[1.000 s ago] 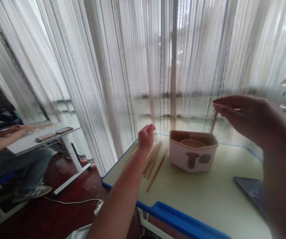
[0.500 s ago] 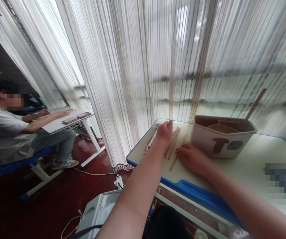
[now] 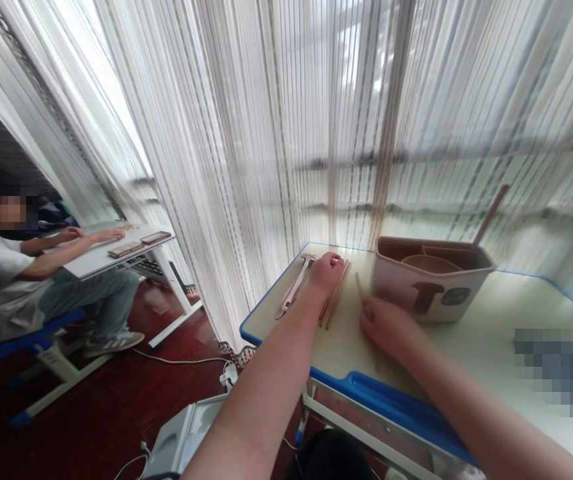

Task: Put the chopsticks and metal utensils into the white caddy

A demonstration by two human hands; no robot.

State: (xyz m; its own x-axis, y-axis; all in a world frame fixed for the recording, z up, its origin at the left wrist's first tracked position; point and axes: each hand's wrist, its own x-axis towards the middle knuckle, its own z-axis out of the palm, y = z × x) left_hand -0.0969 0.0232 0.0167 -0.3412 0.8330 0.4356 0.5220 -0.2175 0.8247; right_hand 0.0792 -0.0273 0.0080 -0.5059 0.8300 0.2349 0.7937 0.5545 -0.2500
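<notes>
We see the thin stick (image 3: 359,285) pinched between the fingers of our right hand (image 3: 387,323), its long axis pointing away from us, just left of the box (image 3: 436,283). This hand is nearer to the box; our left hand (image 3: 325,272) curls by the other sticks (image 3: 336,300), whether gripping we cannot tell.

Striped sheer curtains (image 3: 206,133) hang across the far side, bright light passing through. Floor (image 3: 166,393): dark red. Counter (image 3: 486,340): pale top, blue edging, set close to the curtains. At left, a white desk (image 3: 89,263) and blue seat (image 3: 16,345). A white cable (image 3: 181,361) lies on the floor.
</notes>
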